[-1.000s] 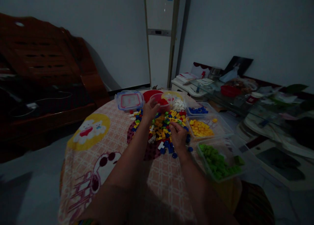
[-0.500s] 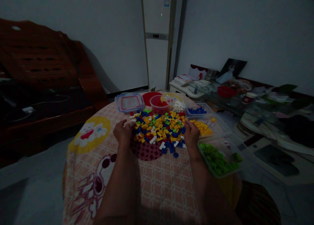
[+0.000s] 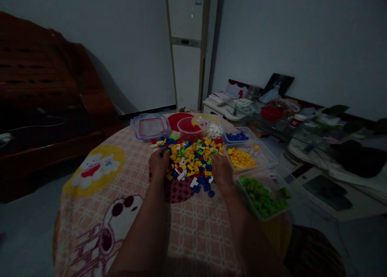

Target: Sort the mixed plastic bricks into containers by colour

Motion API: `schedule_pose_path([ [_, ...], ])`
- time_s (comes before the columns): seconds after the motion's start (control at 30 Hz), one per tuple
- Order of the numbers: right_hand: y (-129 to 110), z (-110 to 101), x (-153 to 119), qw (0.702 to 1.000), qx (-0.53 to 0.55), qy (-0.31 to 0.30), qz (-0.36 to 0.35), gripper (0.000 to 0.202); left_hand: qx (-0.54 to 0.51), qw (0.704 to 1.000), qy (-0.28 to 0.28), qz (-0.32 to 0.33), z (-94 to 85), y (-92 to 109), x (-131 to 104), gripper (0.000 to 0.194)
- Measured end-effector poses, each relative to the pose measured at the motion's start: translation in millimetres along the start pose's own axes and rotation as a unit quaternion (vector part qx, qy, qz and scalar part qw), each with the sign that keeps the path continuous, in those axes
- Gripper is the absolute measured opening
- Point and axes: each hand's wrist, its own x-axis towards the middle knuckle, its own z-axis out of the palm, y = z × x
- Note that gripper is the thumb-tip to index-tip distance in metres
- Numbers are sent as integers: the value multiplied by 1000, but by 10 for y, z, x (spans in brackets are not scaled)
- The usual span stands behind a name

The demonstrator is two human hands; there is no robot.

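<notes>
While our left hand (image 3: 159,162) and right hand (image 3: 221,170) flank the mixed bricks (image 3: 190,158) mid-frame, fingers loosely curled, we cannot tell if either grips anything; our right forearm, near the clear tub (image 3: 265,220) at lower right, could nudge it askew; crowded pieces could scatter if we sweep too hard.

Left hand (image 3: 159,162) at centre, fingers curled. Right hand (image 3: 221,168) right of centre, fingers bent inward. Both forearms reach up from the bottom edge.
</notes>
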Motion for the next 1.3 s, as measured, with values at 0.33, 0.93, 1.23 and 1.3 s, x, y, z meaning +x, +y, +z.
schedule_pose_path([
  [0.33,48,-192,44,988,79,103,81,35,8,1000,-9,-3,7,5,14,46],
  [0.93,-53,-280,25,994,48,63,74,32,37,999,-12,-19,-17,98,-18,44],
  [1.23,-466,-186,-71,997,12,-77,9,20,15,1000,-8,-17,2,74,-26,44],
  [1.3,-543,-125,-102,994,-14,-108,-19,19,15,1000,-9,-15,-10,85,-34,44],
])
